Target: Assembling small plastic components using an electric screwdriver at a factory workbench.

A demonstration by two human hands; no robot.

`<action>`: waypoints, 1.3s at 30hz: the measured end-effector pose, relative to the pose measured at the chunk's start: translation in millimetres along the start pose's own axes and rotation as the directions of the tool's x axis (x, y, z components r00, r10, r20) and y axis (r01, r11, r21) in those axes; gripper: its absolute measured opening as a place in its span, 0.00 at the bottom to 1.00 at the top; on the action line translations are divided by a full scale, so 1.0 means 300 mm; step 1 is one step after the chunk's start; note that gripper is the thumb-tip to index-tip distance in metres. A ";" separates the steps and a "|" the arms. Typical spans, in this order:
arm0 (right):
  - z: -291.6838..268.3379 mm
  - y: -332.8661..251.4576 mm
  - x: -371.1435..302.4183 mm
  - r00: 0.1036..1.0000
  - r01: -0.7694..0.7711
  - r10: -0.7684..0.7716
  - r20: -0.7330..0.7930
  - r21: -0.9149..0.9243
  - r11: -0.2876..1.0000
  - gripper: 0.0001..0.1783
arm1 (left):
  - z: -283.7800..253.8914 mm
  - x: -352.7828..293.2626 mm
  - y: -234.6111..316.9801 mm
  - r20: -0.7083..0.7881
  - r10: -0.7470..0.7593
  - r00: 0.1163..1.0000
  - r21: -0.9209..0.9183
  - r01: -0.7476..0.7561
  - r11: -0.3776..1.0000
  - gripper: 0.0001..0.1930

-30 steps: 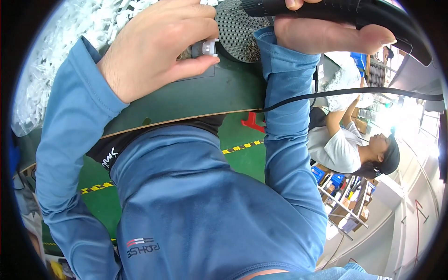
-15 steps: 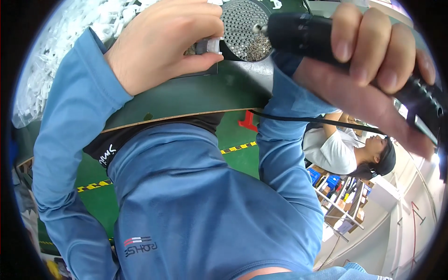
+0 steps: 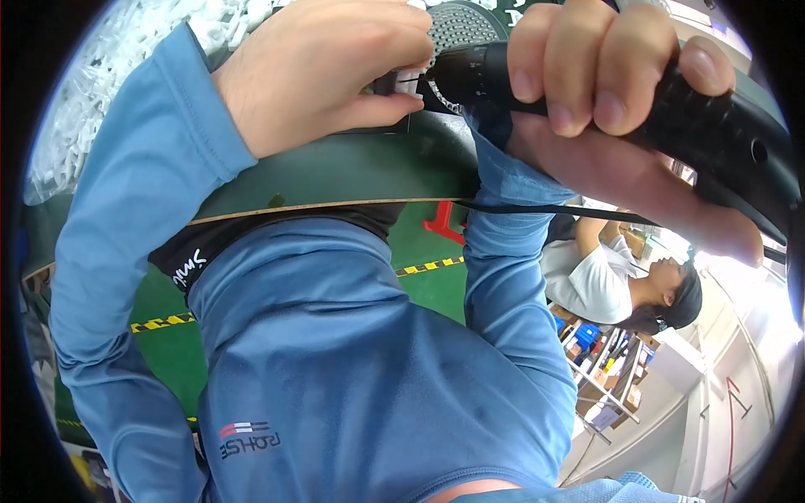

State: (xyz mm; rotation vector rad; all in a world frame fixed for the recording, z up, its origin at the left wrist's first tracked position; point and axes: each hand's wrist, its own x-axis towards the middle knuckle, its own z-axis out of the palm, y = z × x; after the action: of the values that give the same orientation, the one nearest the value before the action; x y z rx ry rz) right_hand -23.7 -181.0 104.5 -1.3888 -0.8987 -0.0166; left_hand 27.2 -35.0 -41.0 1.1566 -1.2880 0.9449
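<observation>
As the left hand (image 3: 327, 74) pinches a part (image 3: 407, 82), the right hand (image 3: 605, 105) grips a tool (image 3: 704, 126).
Upper centre: the part faces the tool, probably pinched for steadiness.

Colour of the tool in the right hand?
The tool is black; the head view shows it best.

A factory assembly workshop, it seems: small white plastic parts (image 3: 126, 80) heap toward the far left corner of the dark green worktop (image 3: 352, 172), a black electric screwdriver (image 3: 729, 138) at its right. Beyond the near edge, hazard tape (image 3: 429, 267) stripes the green floor (image 3: 432, 298); a metal rack (image 3: 605, 411) carries blue bins (image 3: 587, 337) and cardboard boxes (image 3: 625, 398).
</observation>
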 end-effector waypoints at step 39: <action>-0.031 0.090 -0.014 0.987 -0.115 0.087 0.137 0.210 0.971 0.33 | -0.085 0.062 0.132 0.413 -0.581 0.701 0.282 0.508 0.814 0.12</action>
State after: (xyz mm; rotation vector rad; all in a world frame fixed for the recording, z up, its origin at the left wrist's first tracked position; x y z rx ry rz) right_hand -7.8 -184.6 80.5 -1.2390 -0.9050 0.2439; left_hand -4.3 -3.9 -16.7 1.8522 -1.1443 0.3025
